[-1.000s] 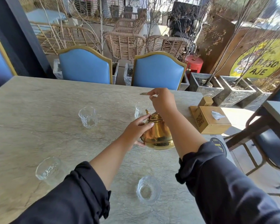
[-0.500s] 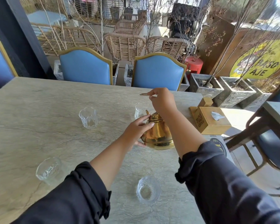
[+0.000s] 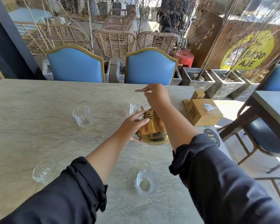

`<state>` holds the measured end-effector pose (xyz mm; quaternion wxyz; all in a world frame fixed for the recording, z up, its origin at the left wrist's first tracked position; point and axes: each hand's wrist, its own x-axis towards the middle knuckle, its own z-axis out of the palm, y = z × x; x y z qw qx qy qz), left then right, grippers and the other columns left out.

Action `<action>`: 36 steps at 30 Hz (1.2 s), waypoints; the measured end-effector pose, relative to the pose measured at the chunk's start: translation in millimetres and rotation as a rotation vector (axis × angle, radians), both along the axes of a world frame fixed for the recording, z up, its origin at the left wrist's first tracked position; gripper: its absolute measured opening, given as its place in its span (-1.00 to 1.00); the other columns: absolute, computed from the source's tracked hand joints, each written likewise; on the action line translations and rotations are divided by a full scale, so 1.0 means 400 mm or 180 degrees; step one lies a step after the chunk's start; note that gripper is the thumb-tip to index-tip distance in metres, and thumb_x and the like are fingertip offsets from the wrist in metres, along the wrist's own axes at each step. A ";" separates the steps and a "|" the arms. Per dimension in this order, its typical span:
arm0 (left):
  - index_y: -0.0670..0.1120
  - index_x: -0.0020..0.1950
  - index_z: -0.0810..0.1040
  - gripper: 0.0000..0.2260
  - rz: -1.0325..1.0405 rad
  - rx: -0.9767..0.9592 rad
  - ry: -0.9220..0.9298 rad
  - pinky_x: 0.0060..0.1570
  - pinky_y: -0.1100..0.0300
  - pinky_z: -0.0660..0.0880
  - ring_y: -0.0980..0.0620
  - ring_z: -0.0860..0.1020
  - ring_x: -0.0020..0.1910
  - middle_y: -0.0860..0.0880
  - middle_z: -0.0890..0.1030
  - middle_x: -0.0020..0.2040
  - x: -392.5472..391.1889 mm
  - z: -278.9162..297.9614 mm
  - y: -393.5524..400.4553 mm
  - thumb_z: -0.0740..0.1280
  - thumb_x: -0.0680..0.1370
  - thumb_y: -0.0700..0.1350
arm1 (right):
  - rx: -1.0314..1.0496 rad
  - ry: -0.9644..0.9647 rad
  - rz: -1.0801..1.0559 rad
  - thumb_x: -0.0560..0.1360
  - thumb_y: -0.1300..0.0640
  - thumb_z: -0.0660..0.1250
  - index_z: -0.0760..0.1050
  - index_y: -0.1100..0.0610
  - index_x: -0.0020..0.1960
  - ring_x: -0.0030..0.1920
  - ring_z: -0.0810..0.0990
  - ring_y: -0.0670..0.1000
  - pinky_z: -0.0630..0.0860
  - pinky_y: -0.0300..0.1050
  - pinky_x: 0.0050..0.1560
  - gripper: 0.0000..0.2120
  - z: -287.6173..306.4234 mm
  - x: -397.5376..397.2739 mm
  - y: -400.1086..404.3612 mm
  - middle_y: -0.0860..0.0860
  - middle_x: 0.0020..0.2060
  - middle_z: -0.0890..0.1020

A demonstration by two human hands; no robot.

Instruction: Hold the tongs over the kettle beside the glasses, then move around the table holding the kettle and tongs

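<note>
— Where is the gold teapot [image 3: 153, 129]?

— On the stone table [image 3: 39, 126], right against the fingers of the left hand [image 3: 131, 126]. They lie nearly straight along its side, the thumb low by its base.

— And the right hand [image 3: 157, 96]?

— Raised above the pot, its fingers curled and pinching a thin metal handle [image 3: 140, 90] that pokes out leftward past the fingertips.

— Anything close by?

— A clear glass [image 3: 135, 106] stands just beyond the left fingertips, touching the spout in view. A wooden tissue box [image 3: 204, 112] sits off to the right of the right hand.
</note>
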<state>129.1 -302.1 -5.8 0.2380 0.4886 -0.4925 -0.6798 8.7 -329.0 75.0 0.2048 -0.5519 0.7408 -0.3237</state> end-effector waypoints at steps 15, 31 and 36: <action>0.31 0.40 0.38 -0.52 0.0135 -0.0537 -0.0333 0.01 -0.20 0.61 -0.07 0.46 0.27 0.01 0.31 0.49 -0.022 -0.024 0.038 0.39 0.52 0.03 | -0.0450 -0.0623 -0.0106 0.56 0.28 0.23 0.58 0.15 0.13 -0.15 0.52 -0.06 0.43 -0.24 -0.21 -0.78 -0.049 -0.035 0.073 0.03 0.16 0.62; 0.12 0.45 0.39 -0.55 0.0710 -0.1647 -0.0903 0.04 0.40 0.31 0.46 0.33 0.04 0.10 0.38 0.20 0.109 -0.036 0.150 0.35 0.56 0.04 | -0.0596 -0.1176 0.0412 0.52 0.21 0.29 0.52 0.13 -0.04 -0.40 0.41 -0.17 0.33 -0.23 -0.36 -0.94 -0.076 0.091 0.120 -0.13 -0.29 0.53; 0.17 0.41 0.42 -0.54 0.1066 -0.1553 -0.0939 0.35 0.08 0.33 0.18 0.34 0.34 0.11 0.41 0.35 0.210 -0.044 0.138 0.37 0.52 0.13 | -0.0570 -0.1127 0.0706 0.52 0.20 0.29 0.51 0.14 -0.04 -0.34 0.47 -0.15 0.40 -0.23 -0.36 -0.95 -0.057 0.201 0.092 -0.08 -0.21 0.57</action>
